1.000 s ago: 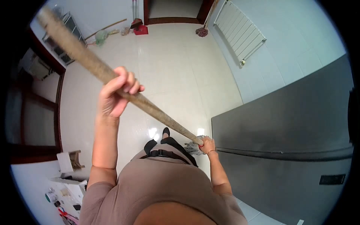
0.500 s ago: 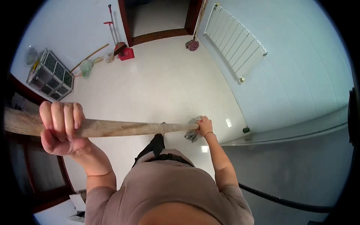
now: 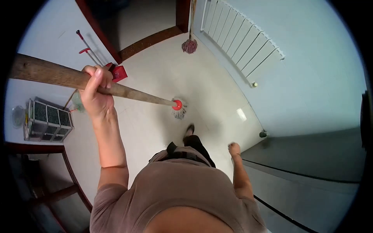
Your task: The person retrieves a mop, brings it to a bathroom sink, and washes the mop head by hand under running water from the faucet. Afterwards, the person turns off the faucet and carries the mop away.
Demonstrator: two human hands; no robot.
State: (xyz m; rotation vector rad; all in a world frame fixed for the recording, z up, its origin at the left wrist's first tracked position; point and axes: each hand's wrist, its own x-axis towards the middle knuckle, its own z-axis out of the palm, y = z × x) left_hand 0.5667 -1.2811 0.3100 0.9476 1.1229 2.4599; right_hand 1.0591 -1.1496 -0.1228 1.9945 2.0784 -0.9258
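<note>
My left hand is wrapped round the wooden handle of a mop, on its upper part. From there the handle slants down to the right, ending in a red collar. Below the collar, grey-white mop strands rest on the pale tiled floor, just ahead of my dark shoe. My right hand hangs low at my right side, apart from the mop. Its fingers are curled in, and nothing shows in them.
A red dustpan leans by the doorway on the left. Another mop with purplish strands stands right of the doorway. A white radiator lines the right wall, a dark glossy cabinet is close on my right, and a low glass-sided rack stands left.
My right hand has let go of the lower handle and dropped to my side. My left hand has moved forward and right, and the mop head now sits farther forward and left.
</note>
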